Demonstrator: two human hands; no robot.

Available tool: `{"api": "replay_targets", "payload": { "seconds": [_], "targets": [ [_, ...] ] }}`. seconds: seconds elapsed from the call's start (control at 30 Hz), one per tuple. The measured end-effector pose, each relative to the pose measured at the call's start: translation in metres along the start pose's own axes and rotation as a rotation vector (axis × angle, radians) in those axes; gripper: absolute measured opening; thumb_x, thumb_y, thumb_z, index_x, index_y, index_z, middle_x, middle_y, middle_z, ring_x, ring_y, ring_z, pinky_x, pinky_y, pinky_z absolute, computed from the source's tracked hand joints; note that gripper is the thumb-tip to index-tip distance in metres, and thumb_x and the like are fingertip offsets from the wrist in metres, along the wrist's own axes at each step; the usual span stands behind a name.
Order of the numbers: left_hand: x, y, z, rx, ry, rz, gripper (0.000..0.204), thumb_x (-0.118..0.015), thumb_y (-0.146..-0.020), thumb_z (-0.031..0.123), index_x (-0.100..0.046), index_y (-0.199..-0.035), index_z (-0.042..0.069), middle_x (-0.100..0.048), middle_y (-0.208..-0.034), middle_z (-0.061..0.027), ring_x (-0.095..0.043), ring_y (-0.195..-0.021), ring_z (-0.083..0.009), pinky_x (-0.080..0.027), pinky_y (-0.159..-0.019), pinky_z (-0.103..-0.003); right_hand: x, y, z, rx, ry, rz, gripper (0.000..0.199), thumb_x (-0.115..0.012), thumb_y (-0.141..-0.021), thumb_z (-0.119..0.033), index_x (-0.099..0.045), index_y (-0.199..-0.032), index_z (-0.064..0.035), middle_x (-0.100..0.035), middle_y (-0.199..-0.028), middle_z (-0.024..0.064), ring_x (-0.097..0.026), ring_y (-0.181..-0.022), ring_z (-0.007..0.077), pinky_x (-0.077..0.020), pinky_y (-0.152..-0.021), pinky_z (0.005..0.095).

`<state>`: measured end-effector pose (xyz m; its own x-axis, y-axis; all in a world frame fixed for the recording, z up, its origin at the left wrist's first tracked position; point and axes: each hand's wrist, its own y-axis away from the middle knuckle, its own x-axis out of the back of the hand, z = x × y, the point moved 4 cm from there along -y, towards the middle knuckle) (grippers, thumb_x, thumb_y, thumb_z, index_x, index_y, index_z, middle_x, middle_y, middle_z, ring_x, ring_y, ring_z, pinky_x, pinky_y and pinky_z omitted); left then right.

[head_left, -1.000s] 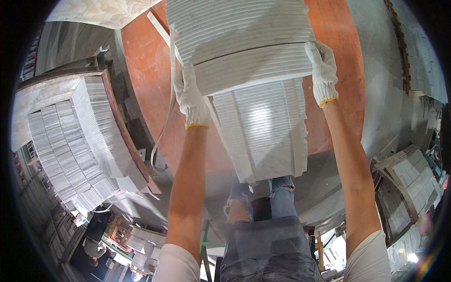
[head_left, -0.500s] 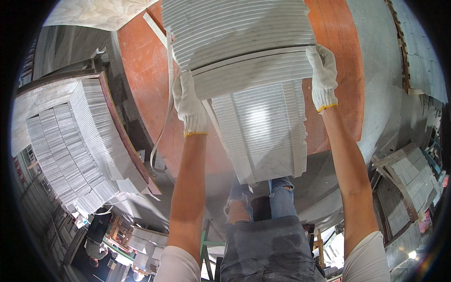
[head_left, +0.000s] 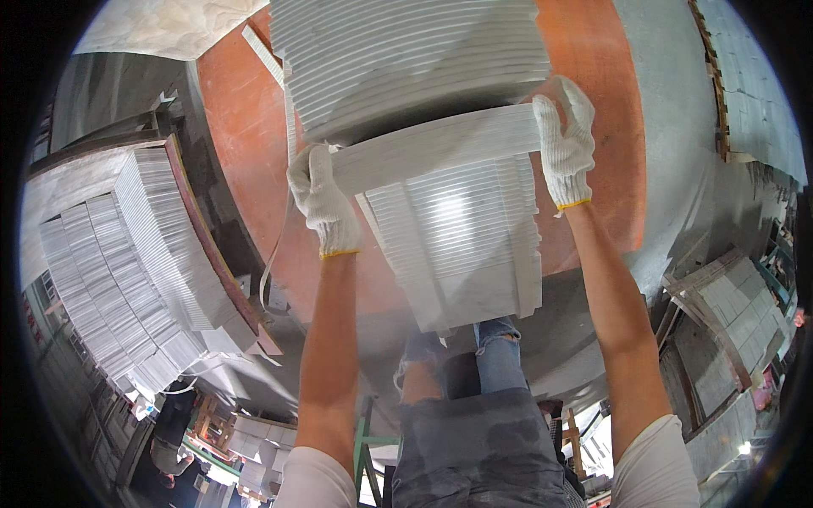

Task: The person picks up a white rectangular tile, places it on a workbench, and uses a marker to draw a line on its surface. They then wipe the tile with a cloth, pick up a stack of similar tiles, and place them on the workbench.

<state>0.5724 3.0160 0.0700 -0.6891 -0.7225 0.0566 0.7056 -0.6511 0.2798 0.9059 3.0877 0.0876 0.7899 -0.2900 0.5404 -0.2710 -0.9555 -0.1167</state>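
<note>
Two gloved hands on one white bundle

Both hands, left hand [head_left: 322, 201] and right hand [head_left: 565, 144], clamp the ends of a white sheet bundle [head_left: 436, 146] above the lower stack [head_left: 461, 241]. Beyond it looms the upper stack [head_left: 406, 55]. Probably mid-transfer; next, keep it level.

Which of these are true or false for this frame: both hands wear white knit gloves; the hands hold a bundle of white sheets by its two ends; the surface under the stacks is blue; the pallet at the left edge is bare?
1. Both hands wear white knit gloves. True: the left hand and right hand are both gloved.
2. The hands hold a bundle of white sheets by its ends. True: each hand grips one end of the bundle.
3. The surface under the stacks is blue. False: the surface is orange-red.
4. The pallet at the left is bare. False: the pallet carries rows of white stacked sheets.
</note>
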Motion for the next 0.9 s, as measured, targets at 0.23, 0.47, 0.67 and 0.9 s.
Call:
{"api": "replay_targets", "payload": {
  "seconds": [0.23,0.47,0.67,0.9],
  "targets": [
    [0.008,0.004,0.002,-0.06,-0.116,-0.156,0.037,-0.056,-0.101,0.029,-0.068,-0.117,-0.001,-0.066,-0.115,-0.0098,-0.062,-0.108,-0.021,-0.05,-0.096,-0.036,-0.003,0.014,0.019,-0.37,-0.722,-0.079,0.025,-0.07,-0.098,-0.013,-0.07,-0.12,0.0,-0.072,-0.11,0.005,-0.066,-0.101,0.0123,-0.053,-0.094,0.0261],
    [0.007,0.034,-0.005,0.118,0.102,-0.056,0.037,-0.053,-0.102,0.032,-0.067,-0.113,-0.001,-0.066,-0.109,-0.0102,-0.062,-0.103,-0.0204,-0.05,-0.093,-0.036,0.001,0.001,0.029,-0.33,-0.481,-0.18,0.03,-0.075,-0.095,-0.026,-0.073,-0.115,-0.0049,-0.073,-0.11,0.0067,-0.067,-0.101,0.0146,-0.0542,-0.091,0.0277],
    [0.028,0.084,-0.003,-0.161,-0.643,0.032,0.026,-0.061,-0.098,0.029,-0.067,-0.103,0.005,-0.066,-0.1,-0.0083,-0.062,-0.097,-0.0202,-0.05,-0.089,-0.038,-0.001,-0.015,0.046,-0.169,-0.388,-0.338,0.031,-0.069,-0.098,-0.033,-0.074,-0.119,-0.0102,-0.074,-0.112,0.0045,-0.068,-0.101,0.0164,-0.0547,-0.084,0.0306],
    [0.024,0.074,-0.012,0.236,0.029,0.122,0.029,-0.066,-0.094,0.034,-0.068,-0.095,0.005,-0.065,-0.095,-0.0066,-0.061,-0.092,-0.0196,-0.049,-0.084,-0.036,-0.011,-0.028,0.046,-0.503,-0.381,-0.171,0.045,-0.078,-0.087,-0.039,-0.075,-0.119,-0.0079,-0.07,-0.12,0.0106,-0.063,-0.111,0.0217,-0.0514,-0.095,0.0374]
  ]
}}
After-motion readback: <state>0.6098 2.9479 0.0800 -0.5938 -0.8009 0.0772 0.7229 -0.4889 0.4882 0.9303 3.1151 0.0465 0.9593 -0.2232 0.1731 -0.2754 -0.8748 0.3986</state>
